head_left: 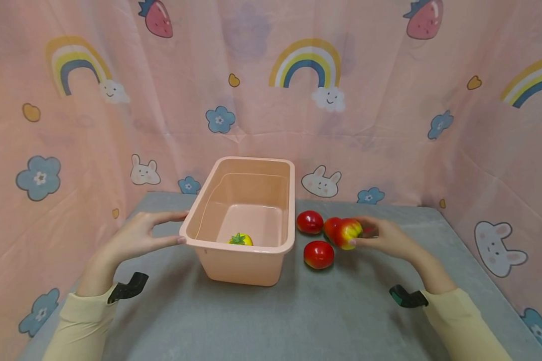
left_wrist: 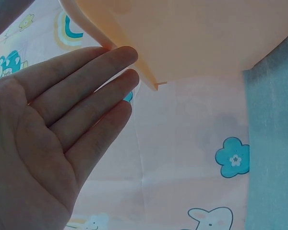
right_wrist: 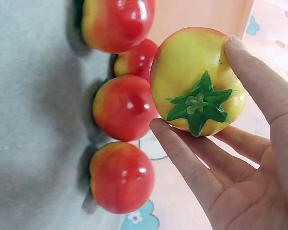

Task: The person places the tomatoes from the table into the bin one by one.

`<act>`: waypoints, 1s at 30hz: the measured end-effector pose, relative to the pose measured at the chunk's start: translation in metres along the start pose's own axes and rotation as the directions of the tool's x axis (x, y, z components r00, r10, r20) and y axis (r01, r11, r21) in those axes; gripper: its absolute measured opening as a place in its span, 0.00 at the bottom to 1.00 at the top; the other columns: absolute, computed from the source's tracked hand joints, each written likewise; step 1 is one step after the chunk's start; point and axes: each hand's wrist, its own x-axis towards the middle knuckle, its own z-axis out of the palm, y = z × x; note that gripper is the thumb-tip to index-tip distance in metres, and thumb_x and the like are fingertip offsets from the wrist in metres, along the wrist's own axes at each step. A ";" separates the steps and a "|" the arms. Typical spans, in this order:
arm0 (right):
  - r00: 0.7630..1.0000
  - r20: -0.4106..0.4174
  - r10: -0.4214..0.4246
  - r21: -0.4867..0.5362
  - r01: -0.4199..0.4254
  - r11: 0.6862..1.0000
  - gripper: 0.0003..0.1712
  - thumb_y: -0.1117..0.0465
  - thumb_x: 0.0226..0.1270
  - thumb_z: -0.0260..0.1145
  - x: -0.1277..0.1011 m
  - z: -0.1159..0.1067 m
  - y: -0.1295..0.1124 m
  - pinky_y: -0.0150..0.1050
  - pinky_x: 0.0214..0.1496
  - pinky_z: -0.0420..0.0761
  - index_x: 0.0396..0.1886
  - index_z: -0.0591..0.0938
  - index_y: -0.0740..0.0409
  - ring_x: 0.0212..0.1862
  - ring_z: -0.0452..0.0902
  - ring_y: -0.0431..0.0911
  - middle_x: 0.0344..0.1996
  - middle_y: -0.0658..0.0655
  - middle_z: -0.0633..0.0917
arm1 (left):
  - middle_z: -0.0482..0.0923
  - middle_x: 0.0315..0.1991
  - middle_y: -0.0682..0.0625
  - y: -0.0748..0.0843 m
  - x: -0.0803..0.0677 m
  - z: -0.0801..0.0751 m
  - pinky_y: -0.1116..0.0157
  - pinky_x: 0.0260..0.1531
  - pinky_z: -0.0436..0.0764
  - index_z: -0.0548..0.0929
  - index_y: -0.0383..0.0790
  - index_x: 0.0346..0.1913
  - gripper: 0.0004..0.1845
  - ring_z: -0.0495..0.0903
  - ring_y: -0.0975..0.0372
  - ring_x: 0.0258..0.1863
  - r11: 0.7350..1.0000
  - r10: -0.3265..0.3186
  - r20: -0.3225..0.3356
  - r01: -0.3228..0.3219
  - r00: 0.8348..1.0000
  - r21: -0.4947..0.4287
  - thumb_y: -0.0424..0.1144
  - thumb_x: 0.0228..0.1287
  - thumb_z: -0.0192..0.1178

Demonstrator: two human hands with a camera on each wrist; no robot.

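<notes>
My right hand (head_left: 381, 238) pinches a yellow-and-red tomato (right_wrist: 194, 81) between thumb and fingers, its green leafy top facing the right wrist camera. It is raised beside several glossy red tomatoes (head_left: 318, 254) on the table, just right of a pink plastic bin (head_left: 241, 265). One yellow tomato with a green top (head_left: 241, 239) lies inside the bin, partly hidden by the near rim. At the bin's left side, my left hand (head_left: 137, 235) has its fingertips and thumb right at the rim; its fingers (left_wrist: 98, 72) are nearly straight in the left wrist view.
The grey table (head_left: 253, 326) is enclosed at the back and sides by a pink curtain (head_left: 262, 135) printed with rainbows, flowers and rabbits. A black strap piece (head_left: 128, 288) sits on the left wrist, another (head_left: 408, 297) on the right.
</notes>
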 end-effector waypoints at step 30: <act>0.999 -0.003 -0.046 0.020 0.046 0.999 0.39 0.45 0.56 0.71 0.020 -0.019 -0.034 0.45 0.43 0.84 0.65 0.70 0.55 0.51 0.79 0.60 0.53 0.62 0.79 | 0.80 0.56 0.54 0.001 0.001 -0.001 0.48 0.53 0.74 0.76 0.52 0.62 0.31 0.76 0.56 0.58 1.000 0.013 0.011 -0.013 1.000 -0.005 0.58 0.56 0.65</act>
